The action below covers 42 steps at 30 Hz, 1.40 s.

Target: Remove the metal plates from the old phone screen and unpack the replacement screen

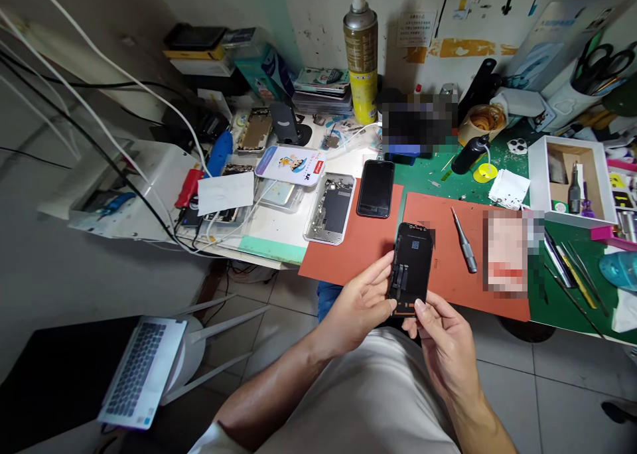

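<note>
Both my hands hold a black phone screen (pixel 415 268), its back with ribbon cables and a small printed code facing up. My left hand (pixel 365 301) grips its left edge, thumb near the lower left corner. My right hand (pixel 442 331) pinches its lower right corner between thumb and fingers. The screen is raised in front of the table's near edge. Beyond it, a dark phone (pixel 376 188) lies face up on a reddish-brown mat (pixel 343 261). Left of that phone is an opened phone housing (pixel 330 208) with inner parts showing. A screwdriver (pixel 464 241) lies to the right.
A white open box (pixel 604 175) with tools stands at the right, tweezers (pixel 580 268) in front of it. A yellow spray can (pixel 362 62) rises at the back. Loose white cables (pixel 114 85) hang at left. A laptop (pixel 137 374) rests on a stool, lower left.
</note>
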### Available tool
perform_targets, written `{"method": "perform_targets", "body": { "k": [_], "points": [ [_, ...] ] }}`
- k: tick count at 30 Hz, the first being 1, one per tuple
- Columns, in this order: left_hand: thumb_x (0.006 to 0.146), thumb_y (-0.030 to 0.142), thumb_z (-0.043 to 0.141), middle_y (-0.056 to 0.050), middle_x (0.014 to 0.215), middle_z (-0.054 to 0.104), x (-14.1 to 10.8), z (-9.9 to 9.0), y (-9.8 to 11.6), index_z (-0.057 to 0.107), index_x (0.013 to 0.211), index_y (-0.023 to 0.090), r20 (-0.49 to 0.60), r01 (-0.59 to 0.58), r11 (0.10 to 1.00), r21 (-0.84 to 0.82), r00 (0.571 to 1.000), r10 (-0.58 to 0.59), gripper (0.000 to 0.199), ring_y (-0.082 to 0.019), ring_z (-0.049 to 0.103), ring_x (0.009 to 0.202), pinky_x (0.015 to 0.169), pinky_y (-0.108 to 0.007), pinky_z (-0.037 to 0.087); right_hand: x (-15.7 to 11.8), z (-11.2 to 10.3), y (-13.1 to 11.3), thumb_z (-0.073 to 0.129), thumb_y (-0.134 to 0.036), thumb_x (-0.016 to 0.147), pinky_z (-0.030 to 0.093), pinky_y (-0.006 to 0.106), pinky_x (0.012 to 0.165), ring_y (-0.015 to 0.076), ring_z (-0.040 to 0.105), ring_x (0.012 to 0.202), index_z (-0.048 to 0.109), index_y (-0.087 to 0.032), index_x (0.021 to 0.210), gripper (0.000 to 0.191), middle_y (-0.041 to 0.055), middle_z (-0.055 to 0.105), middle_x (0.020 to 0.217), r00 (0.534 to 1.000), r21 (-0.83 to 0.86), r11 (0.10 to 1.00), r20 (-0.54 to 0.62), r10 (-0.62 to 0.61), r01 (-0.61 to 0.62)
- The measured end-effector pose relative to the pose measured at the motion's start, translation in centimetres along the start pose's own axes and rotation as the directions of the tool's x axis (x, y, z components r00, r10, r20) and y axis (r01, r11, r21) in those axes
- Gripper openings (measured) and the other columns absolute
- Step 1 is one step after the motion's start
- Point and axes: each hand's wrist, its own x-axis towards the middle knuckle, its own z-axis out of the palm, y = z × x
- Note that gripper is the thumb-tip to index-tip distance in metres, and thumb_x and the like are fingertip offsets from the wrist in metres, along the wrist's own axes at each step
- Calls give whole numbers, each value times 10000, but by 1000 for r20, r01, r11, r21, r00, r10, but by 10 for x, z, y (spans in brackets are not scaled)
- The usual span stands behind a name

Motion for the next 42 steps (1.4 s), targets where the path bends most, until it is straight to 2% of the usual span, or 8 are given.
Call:
{"method": "perform_targets", "body": {
  "k": [4,9,15,22,27,33,42],
  "points": [
    [916,173,753,-194,1667,468,-1,3,0,464,1624,218,-21,-15,999,34,1000,16,766,-352,582,1424,1099,-417,507,2,2,0,896,-434,816,519,246,642,109,614,607,807,-195,1113,391,18,703,728,1000,-12,1000,-10,-2,1],
    [916,94,636,-185,1570,587,-3,5,-1,414,1648,188,-37,-16,995,99,999,19,770,-306,615,1390,1107,-397,499,4,4,2,912,-445,794,508,241,610,122,634,619,812,-193,1080,393,40,728,756,1000,-5,1000,-10,5,-5],
    [929,100,628,-170,1604,557,-7,6,5,413,1653,197,-15,-11,990,144,1000,13,762,-296,603,1403,1100,-368,495,4,5,1,916,-424,797,504,221,605,106,624,615,818,-194,1081,379,44,741,786,1000,21,999,2,29,-29],
    [905,109,687,-151,1581,586,-5,3,8,545,1578,253,12,-1,996,-88,1000,2,702,-316,641,1350,1017,-361,532,-6,9,-4,911,-412,801,499,246,558,119,610,568,818,-177,1103,394,50,739,773,999,10,1000,-44,6,-6],
    [862,101,720,-166,1536,627,-7,3,9,608,1527,231,-55,36,991,-131,998,-44,687,-316,659,1320,976,-341,528,-11,8,-2,887,-402,837,533,267,585,137,630,588,807,-184,1149,389,36,725,729,997,-23,999,-56,-45,44],
    [877,103,722,-167,1539,626,-9,1,10,646,1490,230,-36,32,986,-163,999,-39,631,-307,668,1309,894,-301,540,-16,5,3,881,-382,854,576,287,632,147,670,594,794,-207,1187,385,21,727,700,992,-59,994,-81,-101,97],
    [896,108,723,-159,1561,607,-10,4,11,639,1492,227,-4,20,981,-195,1000,-21,613,-340,583,1420,1036,-383,535,-18,4,4,863,-385,871,596,309,639,156,674,593,794,-197,1189,376,43,750,723,988,-97,987,-77,-133,125]
  ]
}}
